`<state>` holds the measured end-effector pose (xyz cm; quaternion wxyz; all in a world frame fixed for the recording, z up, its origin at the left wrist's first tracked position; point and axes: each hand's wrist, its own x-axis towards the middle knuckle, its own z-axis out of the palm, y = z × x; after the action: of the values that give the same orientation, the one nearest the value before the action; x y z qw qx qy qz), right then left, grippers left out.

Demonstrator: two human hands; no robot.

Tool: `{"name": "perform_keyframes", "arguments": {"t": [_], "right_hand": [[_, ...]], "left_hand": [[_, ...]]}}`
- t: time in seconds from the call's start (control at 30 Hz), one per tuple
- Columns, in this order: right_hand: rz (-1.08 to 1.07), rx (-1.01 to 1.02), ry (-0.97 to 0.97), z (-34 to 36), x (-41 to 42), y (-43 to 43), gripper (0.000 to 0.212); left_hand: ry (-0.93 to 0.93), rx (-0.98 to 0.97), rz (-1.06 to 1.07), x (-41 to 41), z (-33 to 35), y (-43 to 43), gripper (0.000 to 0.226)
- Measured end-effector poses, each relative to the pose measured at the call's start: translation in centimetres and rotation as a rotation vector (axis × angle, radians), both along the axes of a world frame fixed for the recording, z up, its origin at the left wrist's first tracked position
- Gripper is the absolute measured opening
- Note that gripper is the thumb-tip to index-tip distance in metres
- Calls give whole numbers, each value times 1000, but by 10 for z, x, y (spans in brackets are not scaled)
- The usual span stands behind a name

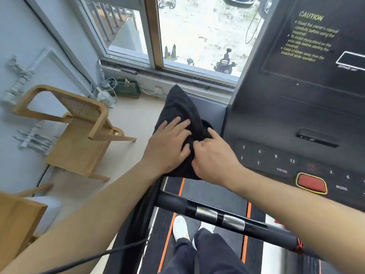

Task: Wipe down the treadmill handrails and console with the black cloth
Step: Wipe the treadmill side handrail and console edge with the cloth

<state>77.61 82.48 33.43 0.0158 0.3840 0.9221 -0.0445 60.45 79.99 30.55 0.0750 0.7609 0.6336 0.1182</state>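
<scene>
Black cloth lies on the left edge of the console. Left hand presses it, fingers straight; right hand pinches a fold. Wiping looks barely begun: handrail, keypad pending.

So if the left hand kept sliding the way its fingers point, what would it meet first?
Probably the left edge of the console. The left hand lies flat on the black cloth, pointing up and right, with only cloth between it and that edge. Depth is unclear.

Flat left hand, perhaps curled right hand.
</scene>
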Motion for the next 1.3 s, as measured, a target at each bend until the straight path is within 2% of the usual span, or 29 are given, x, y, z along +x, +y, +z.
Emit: {"name": "perform_keyframes", "arguments": {"t": [0.1, 0.23, 0.37, 0.5, 0.6, 0.83, 1.0, 1.13, 1.3], "right_hand": [[-161, -48, 110, -11, -1, -31, 45], [-362, -2, -41, -11, -5, -53, 75], [-454, 9, -79, -15, -5, -23, 87], [-455, 12, -138, -16, -11, 31, 89], [-453, -16, -179, -13, -14, 38, 83], [-359, 14, -52, -21, -10, -55, 90], [-359, 65, -113, -20, -6, -22, 97], [-449, 90, -66, -25, -14, -12, 90], [-400, 112, -31, -35, -10, -65, 84]], "left_hand": [[-167, -56, 54, -11, -2, -3, 45], [56, -87, 27, -10, -9, 5, 64], [209, -86, -32, -1, -5, 44, 68], [321, -80, -94, 8, -1, 95, 69], [321, -96, -101, 14, 4, 107, 70], [270, -83, -117, 5, -2, 5, 65], [250, -82, -70, 4, -2, 30, 69], [242, -85, -17, 4, -5, 50, 69], [196, -84, 18, 6, -8, -7, 68]]}}
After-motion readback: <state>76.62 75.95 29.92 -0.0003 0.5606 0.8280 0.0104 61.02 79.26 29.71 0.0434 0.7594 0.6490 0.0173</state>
